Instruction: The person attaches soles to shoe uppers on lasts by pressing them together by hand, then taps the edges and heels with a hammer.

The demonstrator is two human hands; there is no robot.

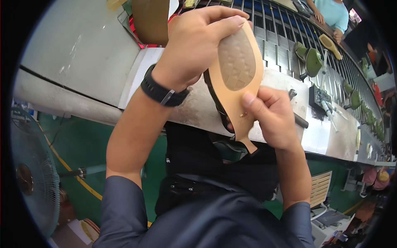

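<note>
A tan shoe sole (244, 97) with a textured beige forefoot patch and a narrow tongue at its heel end is held up in front of me. Its tongue points down toward my lap. My left hand (202, 43), wearing a black watch (162, 89) on the wrist, is closed over the toe end. My right hand (273, 115) grips the narrow waist, thumb pressed on the tan face and fingers behind. A dark edge shows behind the sole's left side; what it belongs to is mostly hidden.
A dark-handled tool (301, 120) and a black block (319, 98) lie on the bench right of my hands. Beyond runs a barred conveyor (273, 37) carrying green shoes (313, 62). A person (334, 16) in light blue is across it. A fan (35, 177) stands left.
</note>
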